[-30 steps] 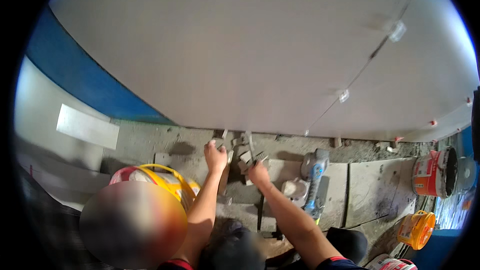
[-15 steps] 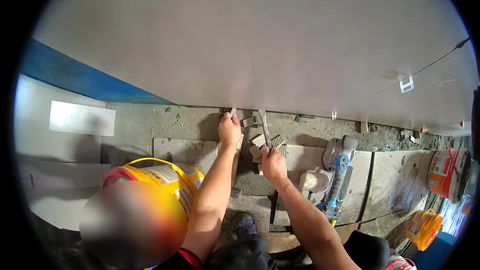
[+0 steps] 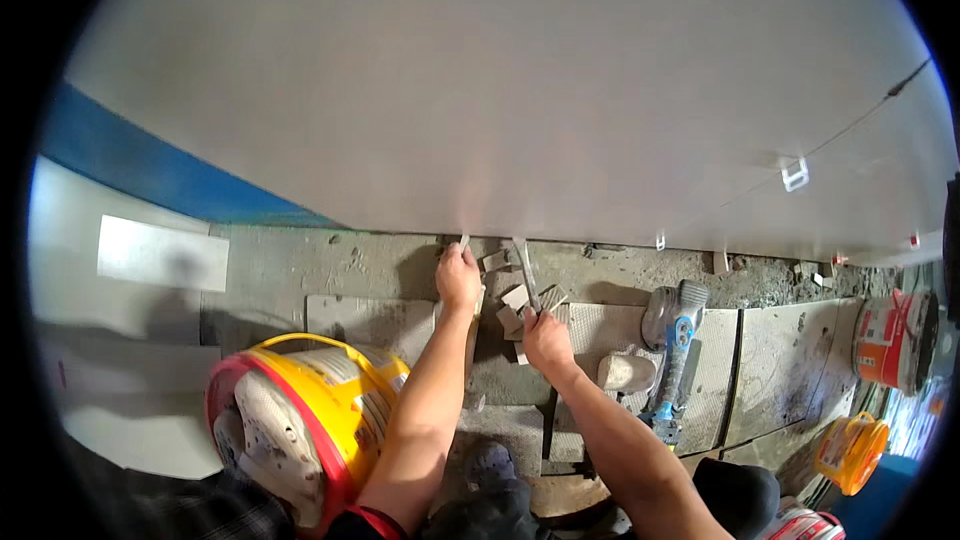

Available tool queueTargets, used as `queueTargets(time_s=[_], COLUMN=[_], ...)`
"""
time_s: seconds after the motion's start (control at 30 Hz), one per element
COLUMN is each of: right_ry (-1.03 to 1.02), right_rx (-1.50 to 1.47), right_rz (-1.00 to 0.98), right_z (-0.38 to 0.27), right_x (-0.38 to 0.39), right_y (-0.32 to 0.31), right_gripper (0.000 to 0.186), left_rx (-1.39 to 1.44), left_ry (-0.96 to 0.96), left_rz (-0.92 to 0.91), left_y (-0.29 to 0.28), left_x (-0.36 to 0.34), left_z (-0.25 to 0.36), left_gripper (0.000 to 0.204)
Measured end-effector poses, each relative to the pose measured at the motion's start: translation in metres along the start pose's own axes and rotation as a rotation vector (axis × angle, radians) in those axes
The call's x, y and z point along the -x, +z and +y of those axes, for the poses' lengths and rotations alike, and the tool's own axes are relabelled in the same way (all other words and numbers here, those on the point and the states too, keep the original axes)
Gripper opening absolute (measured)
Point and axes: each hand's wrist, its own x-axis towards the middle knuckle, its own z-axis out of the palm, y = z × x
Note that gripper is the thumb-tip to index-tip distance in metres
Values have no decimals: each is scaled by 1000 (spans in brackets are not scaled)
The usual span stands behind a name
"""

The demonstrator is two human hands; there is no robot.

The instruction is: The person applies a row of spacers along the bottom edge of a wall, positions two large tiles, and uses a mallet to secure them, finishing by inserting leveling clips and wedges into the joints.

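A large smooth grey wall panel point(image 3: 480, 90) fills the upper view, its lower edge just above the rough floor. My left hand point(image 3: 458, 275) is closed in a pinch on a small pale wedge point(image 3: 464, 241) at that edge. In my right hand point(image 3: 548, 338) is a flat metal bar point(image 3: 528, 275), gripped by its near end. The bar's far tip meets the panel's lower edge; how deep it reaches is hidden. Small pale tile offcuts point(image 3: 516, 298) lie on the floor between and under my hands.
A yellow bucket point(image 3: 350, 395) with grey-smeared contents stands beside my left forearm. Right of my right hand lies a blue-grey power tool point(image 3: 675, 355). White clips point(image 3: 795, 174) poke from the panel joint. More buckets, one red and white point(image 3: 885, 340), one orange point(image 3: 850, 453), stand far right.
The view has tilted slightly, so the panel edge sits lower in it. Both hands keep their holds at the edge. The bucket's mouth, earlier behind a blurred patch, now shows.
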Motion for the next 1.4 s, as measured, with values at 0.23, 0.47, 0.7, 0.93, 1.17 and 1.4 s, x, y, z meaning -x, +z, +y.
queueTargets(time_s=[0.23, 0.47, 0.7, 0.93, 1.17, 1.4], right_ry=[98, 107, 161, 156, 80, 139], right_rx=[3, -33, -25, -45, -163, -148], right_rz=[-82, -93, -151, -122, -64, -105], right_z=[-1, -8, -14, -9, -2, -13], right_x=[-3, 0, 2, 4, 1, 4], right_y=[1, -11, -17, -6, -8, -21], right_gripper=[50, 49, 49, 49, 47, 48], left_rx=[19, -18, 21, -6, 13, -6], left_ry=[-88, 5, 43, 20, 17, 37], left_rz=[-10, 54, 76, 44, 18, 21], left_y=[0, 4, 10, 7, 6, 10], left_x=[0, -2, -1, 3, 0, -3], left_z=[2, 6, 5, -1, 2, -3], left_gripper=[21, 25, 21, 22, 25, 26])
